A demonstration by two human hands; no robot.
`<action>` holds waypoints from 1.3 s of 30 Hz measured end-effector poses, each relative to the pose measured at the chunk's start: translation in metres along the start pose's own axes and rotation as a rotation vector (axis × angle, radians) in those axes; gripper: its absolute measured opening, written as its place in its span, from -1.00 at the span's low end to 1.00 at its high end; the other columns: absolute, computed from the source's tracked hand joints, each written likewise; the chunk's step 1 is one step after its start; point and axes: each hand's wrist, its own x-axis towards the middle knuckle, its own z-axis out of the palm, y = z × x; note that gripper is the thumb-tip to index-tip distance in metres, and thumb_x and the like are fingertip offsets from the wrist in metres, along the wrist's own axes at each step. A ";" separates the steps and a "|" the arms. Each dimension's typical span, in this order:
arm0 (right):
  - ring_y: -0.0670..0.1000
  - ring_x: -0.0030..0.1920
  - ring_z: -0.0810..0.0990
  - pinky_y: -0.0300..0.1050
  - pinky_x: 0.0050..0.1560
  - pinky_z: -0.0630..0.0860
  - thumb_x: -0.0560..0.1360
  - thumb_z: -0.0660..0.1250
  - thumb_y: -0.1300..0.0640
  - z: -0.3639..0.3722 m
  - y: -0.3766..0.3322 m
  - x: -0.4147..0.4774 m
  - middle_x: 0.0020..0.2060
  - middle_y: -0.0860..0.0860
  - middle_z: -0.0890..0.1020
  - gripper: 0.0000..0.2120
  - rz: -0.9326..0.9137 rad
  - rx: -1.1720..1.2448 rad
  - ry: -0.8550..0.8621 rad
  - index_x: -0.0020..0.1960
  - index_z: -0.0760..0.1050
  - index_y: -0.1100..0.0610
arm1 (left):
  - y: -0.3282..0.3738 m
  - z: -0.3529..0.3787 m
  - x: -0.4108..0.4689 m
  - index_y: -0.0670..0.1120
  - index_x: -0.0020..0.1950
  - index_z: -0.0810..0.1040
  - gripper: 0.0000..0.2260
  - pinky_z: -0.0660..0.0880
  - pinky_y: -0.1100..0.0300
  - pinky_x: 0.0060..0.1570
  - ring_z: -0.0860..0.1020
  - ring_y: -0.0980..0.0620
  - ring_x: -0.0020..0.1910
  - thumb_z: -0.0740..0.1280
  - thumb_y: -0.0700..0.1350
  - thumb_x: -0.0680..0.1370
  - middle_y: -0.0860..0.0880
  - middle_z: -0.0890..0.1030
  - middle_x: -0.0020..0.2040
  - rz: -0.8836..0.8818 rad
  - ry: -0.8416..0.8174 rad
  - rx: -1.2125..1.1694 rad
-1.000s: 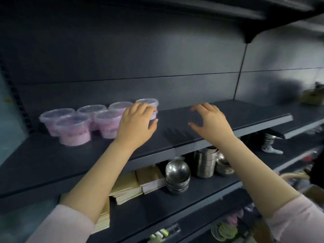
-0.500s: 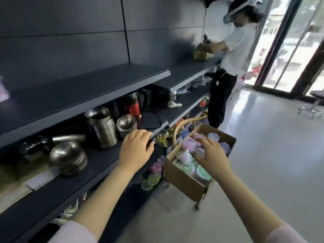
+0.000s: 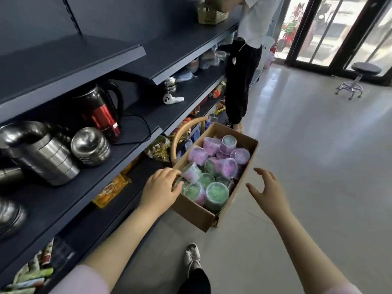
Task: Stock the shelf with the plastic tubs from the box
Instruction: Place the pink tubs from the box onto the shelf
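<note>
Fingers of the left hand curl over the 9 o'clock wall of the cardboard box, against a tilted pink tub. The back of the hand hides whether they grip the tub or only the wall. The right hand hovers at the box's 3 o'clock, fingers spread wide, holding nothing. Pink and green plastic tubs fill the box, the lower ones buried. What carries the box is hidden. The dark shelf runs at 10 o'clock, cut off by the frame's left edge.
</note>
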 end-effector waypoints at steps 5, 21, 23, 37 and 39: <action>0.09 0.27 0.47 -0.04 0.22 0.39 0.47 0.42 0.05 0.021 0.026 0.072 0.25 0.05 0.52 -0.52 0.072 -0.026 -0.035 0.35 0.41 0.10 | -0.038 0.047 0.066 -0.07 0.21 0.54 -0.70 0.50 0.01 0.03 0.51 -0.09 0.12 0.32 0.03 0.54 -0.02 0.57 0.14 -0.110 -0.072 -0.073; -0.09 0.26 0.45 -0.16 0.24 0.35 0.48 0.42 0.08 0.164 0.114 0.230 0.27 -0.10 0.51 -0.47 0.428 0.331 -0.232 0.40 0.35 0.04 | -0.085 0.199 0.220 -0.08 0.38 0.41 -0.56 0.37 -0.08 0.31 0.42 -0.11 0.29 0.31 0.04 0.54 -0.11 0.47 0.31 -0.400 -0.318 -0.334; -0.13 0.26 0.43 -0.19 0.24 0.33 0.48 0.41 0.09 0.182 0.130 0.258 0.30 -0.13 0.48 -0.46 0.410 0.330 -0.285 0.42 0.33 0.03 | -0.082 0.224 0.237 -0.13 0.42 0.38 -0.54 0.31 0.06 0.36 0.39 -0.08 0.35 0.33 -0.02 0.55 -0.13 0.45 0.35 -0.457 -0.313 -0.380; 0.11 0.28 0.36 -0.18 0.28 0.24 0.37 0.52 0.08 0.231 0.198 0.331 0.21 0.12 0.43 -0.51 0.229 0.074 -0.531 0.24 0.46 0.12 | -0.071 0.324 0.291 -0.34 0.45 0.26 -0.38 -0.05 0.51 0.35 0.26 -0.24 0.45 0.42 -0.13 0.50 -0.33 0.29 0.45 -0.586 -0.249 -0.369; 0.11 0.22 0.41 -0.15 0.23 0.32 0.35 0.53 0.08 0.233 0.201 0.336 0.15 0.10 0.46 -0.53 0.212 0.066 -0.537 0.19 0.46 0.14 | -0.071 0.329 0.293 -0.34 0.46 0.24 -0.34 -0.02 0.48 0.39 0.26 -0.21 0.46 0.42 -0.08 0.49 -0.32 0.29 0.45 -0.603 -0.253 -0.376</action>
